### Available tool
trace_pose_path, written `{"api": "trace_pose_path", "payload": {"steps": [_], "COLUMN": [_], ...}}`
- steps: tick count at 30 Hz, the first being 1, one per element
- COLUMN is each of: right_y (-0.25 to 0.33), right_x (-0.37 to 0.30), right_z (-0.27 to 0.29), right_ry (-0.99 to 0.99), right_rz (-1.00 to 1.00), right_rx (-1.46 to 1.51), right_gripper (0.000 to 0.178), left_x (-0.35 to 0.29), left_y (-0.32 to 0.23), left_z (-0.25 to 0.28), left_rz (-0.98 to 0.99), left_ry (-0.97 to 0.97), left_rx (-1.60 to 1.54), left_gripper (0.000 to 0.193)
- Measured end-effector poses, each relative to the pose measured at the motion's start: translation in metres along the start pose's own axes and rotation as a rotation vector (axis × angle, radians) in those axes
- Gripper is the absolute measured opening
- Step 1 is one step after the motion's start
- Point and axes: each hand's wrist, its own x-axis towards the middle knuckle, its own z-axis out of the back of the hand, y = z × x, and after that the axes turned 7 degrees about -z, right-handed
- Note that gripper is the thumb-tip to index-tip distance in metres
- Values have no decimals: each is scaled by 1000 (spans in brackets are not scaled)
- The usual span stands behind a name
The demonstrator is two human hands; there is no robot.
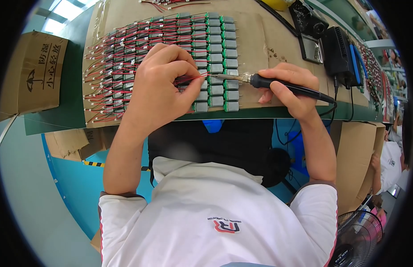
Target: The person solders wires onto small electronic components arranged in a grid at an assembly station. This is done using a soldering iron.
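Note:
My right hand point(297, 86) grips a soldering iron point(260, 81) by its black handle, the metal tip pointing left. The tip is at the rows of small silver-and-green motors point(216, 57), close to my left fingertips. My left hand point(164, 82) is closed in a pinch on a thin red wire point(202, 76) beside the tip. Whether tip and wire touch is too small to tell. Many motors carry red and black wires with white connectors point(122, 44), fanned out to the left. My left hand covers some of them.
The motors lie on a cardboard sheet point(253, 40) over a green table. To the right are an iron stand point(308, 20), a small metal tray point(311, 48) and a black corded box point(342, 55). Cardboard boxes point(35, 75) flank the table; a fan point(357, 236) and another person point(389, 162) are at right.

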Motion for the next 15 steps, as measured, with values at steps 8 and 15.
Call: {"api": "trace_pose_path", "payload": {"steps": [8,15], "right_y": [0,-1], "right_x": [1,0], "right_z": [-1,0], "right_ry": [-11,-1], "right_rz": [7,9], "right_rx": [-11,-15], "right_gripper": [28,28], "left_x": [0,1], "left_y": [1,-1], "left_z": [-2,-2], "left_rz": [7,4], "left_ry": [-15,-18], "left_rx": [5,11], "left_gripper": [9,9]}}
